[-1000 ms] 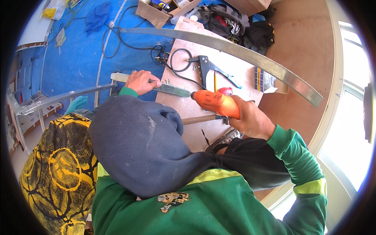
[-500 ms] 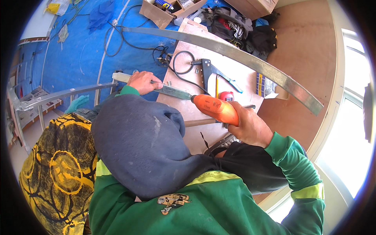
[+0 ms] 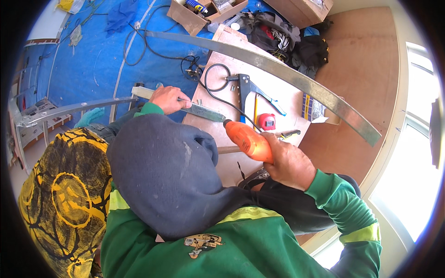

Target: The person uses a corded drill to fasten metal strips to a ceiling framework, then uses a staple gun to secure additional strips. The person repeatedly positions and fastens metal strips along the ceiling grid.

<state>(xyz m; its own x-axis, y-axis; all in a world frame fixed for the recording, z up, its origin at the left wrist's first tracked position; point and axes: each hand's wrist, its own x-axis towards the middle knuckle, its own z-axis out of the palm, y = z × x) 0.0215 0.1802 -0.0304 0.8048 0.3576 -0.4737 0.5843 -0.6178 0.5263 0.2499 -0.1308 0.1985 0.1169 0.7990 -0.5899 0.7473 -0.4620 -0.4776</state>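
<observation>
My right hand (image 3: 289, 162) grips an orange power drill (image 3: 248, 140) whose nose points left toward a short grey metal channel piece (image 3: 204, 111) lying on the plywood board (image 3: 287, 95). My left hand (image 3: 168, 98) presses down on the left part of that metal piece, fingers closed over it. A black cord (image 3: 218, 88) runs from the drill in a loop across the board. My grey hood and green sleeves fill the lower part of the view.
A long curved metal strip (image 3: 278, 72) crosses the board. A black rivet tool (image 3: 248, 90), red tape measure (image 3: 267, 121) and pencil (image 3: 255, 107) lie on the board. Cardboard boxes (image 3: 194, 11), bags (image 3: 287, 34) and a blue tarp (image 3: 92, 60) lie beyond. A metal frame (image 3: 69, 111) stands at left.
The drill and my right hand have shifted slightly lower and to the right. My left hand stays on the metal piece.
</observation>
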